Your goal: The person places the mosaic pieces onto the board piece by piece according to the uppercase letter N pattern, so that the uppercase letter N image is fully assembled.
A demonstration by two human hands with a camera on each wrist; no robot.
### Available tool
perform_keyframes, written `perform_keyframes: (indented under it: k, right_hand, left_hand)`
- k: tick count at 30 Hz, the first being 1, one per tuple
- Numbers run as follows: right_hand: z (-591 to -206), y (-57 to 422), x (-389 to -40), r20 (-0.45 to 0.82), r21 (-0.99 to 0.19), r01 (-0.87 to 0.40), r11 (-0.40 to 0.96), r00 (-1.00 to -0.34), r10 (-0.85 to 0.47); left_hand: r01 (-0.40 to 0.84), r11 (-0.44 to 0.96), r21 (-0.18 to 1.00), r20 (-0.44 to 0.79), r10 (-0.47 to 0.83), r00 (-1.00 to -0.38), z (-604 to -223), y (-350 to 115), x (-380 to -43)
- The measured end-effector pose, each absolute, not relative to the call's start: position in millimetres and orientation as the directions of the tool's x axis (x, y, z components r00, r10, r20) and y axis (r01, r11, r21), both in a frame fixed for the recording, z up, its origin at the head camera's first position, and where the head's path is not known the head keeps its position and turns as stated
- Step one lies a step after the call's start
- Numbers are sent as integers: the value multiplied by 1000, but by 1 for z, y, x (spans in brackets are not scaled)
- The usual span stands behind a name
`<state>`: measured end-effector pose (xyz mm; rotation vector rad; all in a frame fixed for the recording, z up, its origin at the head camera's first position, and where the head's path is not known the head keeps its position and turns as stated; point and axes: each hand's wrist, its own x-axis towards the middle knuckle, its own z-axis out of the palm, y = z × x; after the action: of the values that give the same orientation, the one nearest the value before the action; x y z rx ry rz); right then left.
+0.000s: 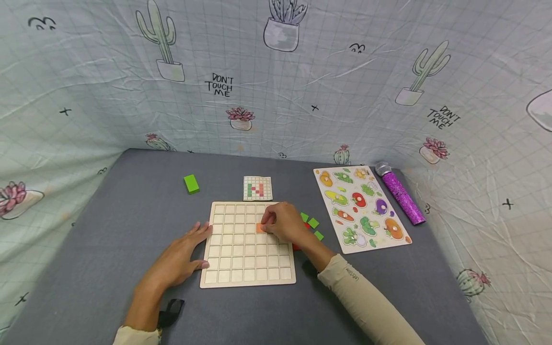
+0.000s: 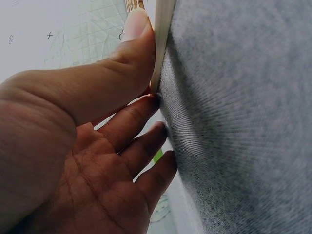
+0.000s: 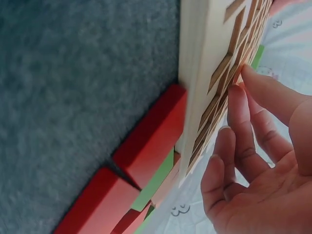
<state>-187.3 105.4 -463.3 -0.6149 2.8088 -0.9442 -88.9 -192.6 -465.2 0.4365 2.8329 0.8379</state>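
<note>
A pale wooden grid board [image 1: 237, 251] lies flat on the grey table. At its upper right part, my right hand [image 1: 282, 223] pinches a small orange square tile [image 1: 259, 228] between thumb and fingertips, over a cell of the grid. The right wrist view shows that thumb and index finger meeting at the orange tile [image 3: 237, 76], other fingers loosely bent. My left hand [image 1: 178, 258] rests at the board's left edge, fingers extended. In the left wrist view, the thumb [image 2: 135, 36] lies against the board's side [image 2: 163, 44]. A small pattern card [image 1: 257, 188] lies just beyond the board.
Several red blocks [image 3: 151, 136] and green tiles [image 1: 314, 223] lie beside the board's right edge, partly behind my right hand. A green block [image 1: 191, 184] is at the back left. At the right lie a vegetable puzzle board [image 1: 364, 211] and a purple microphone [image 1: 403, 197].
</note>
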Motion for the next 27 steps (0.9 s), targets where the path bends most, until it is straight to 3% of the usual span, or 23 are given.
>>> perform_keyframes:
  k: [12,27]
  right_hand:
    - [-462,129,-191,27,-687,-309,658,-915,-402]
    - [-461,179,-193,15,-690,-267,672,-934,-356]
  left_hand:
    - [220,798,561,-73,312,-947,-465,-192,-89]
    - [223,801,556,-70,312,-947,-465,-192,-88]
